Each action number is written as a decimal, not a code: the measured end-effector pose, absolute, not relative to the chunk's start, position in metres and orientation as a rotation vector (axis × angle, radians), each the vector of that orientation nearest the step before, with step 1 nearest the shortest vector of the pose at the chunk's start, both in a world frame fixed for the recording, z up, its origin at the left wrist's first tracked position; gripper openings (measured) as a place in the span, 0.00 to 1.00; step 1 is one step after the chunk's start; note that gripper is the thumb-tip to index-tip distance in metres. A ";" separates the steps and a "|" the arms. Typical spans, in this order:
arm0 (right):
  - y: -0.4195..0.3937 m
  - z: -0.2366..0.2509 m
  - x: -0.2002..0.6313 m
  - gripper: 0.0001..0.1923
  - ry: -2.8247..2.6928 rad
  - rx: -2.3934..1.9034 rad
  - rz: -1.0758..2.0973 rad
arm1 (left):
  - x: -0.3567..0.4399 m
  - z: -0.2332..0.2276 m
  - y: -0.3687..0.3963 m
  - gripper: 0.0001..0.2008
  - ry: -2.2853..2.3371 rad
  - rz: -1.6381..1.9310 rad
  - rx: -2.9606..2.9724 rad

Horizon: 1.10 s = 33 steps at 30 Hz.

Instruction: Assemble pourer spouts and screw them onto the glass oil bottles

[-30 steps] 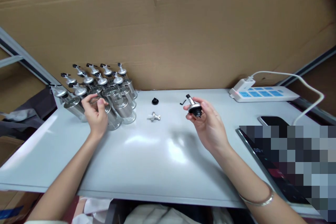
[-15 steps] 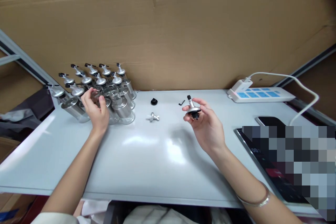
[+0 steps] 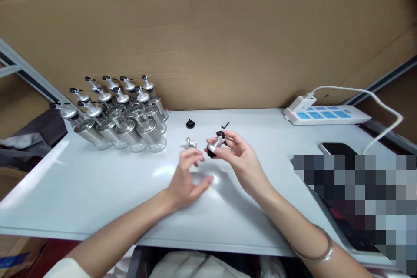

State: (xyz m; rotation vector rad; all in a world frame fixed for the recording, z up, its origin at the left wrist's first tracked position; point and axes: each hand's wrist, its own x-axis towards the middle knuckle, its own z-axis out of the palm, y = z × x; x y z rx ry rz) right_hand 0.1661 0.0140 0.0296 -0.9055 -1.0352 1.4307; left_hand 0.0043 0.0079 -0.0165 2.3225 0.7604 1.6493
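Note:
A silver pourer spout (image 3: 215,144) with a black tip and black stopper is gripped in the fingers of my right hand (image 3: 243,156), tilted above the table. Beside it, to the lower left, my left hand (image 3: 187,179) is empty, with thumb and fingers apart. Just behind my left hand lies a small loose silver spout (image 3: 189,142). Farther back are a black stopper (image 3: 190,124) and a small bent black piece (image 3: 225,125). Several glass bottles with metal sleeves (image 3: 151,132) stand at the left, many topped with silver pourers (image 3: 122,95); those in front have bare necks.
A white power strip (image 3: 329,115) with a plugged-in charger and cable (image 3: 387,104) lies at the back right. A phone (image 3: 337,149) and a larger dark device, partly blurred out, are at the right edge. Cardboard (image 3: 228,43) walls off the back of the table (image 3: 130,208).
My left hand has come away from the bottles to the middle, near my right hand. The right hand has shifted left and tilted the pourer spout over.

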 end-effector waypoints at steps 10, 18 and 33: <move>0.007 0.021 0.158 0.26 -1.294 -1.060 1.300 | 0.012 -0.039 0.008 0.24 0.935 1.484 2.192; 0.016 0.014 0.173 0.16 -1.914 -0.981 0.713 | 0.009 -0.033 0.000 0.13 0.981 1.214 1.873; 0.018 0.016 0.170 0.16 -2.326 -0.743 -0.057 | 0.005 -0.026 0.001 0.11 0.920 1.324 2.046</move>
